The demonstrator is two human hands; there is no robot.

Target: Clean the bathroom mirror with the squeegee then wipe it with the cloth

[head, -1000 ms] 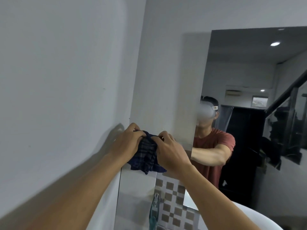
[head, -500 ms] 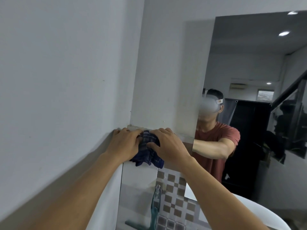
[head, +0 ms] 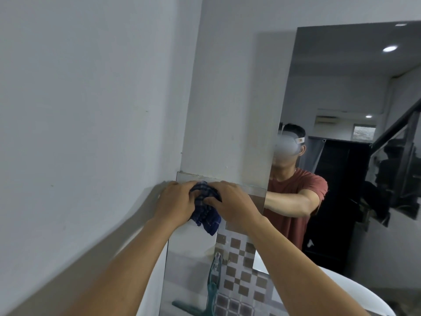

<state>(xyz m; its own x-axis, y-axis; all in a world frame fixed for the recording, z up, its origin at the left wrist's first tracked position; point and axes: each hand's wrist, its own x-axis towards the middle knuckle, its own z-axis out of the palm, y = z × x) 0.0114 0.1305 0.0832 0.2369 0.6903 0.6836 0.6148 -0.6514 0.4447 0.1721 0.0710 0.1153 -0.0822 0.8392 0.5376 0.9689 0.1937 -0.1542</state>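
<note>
A dark blue checked cloth (head: 206, 213) is bunched against the top of a narrow shiny mirror panel (head: 189, 247) in the wall corner. My left hand (head: 175, 201) grips its left side and my right hand (head: 234, 201) presses on its right side, both just below the panel's top edge. A teal squeegee (head: 213, 290) shows low in the panel, handle up and blade at the bottom; I cannot tell whether it is real or a reflection. The large mirror (head: 341, 87) to the right reflects a person in a red shirt.
A white wall (head: 91, 110) runs close along the left. A white column (head: 227, 99) rises above the panel. The rim of a white basin (head: 355, 293) curves at the lower right. Brown checked tiles (head: 239, 265) show beside the squeegee.
Both hands have flattened onto the cloth and pushed it up to the panel's top edge. More of the squeegee shows at the bottom.
</note>
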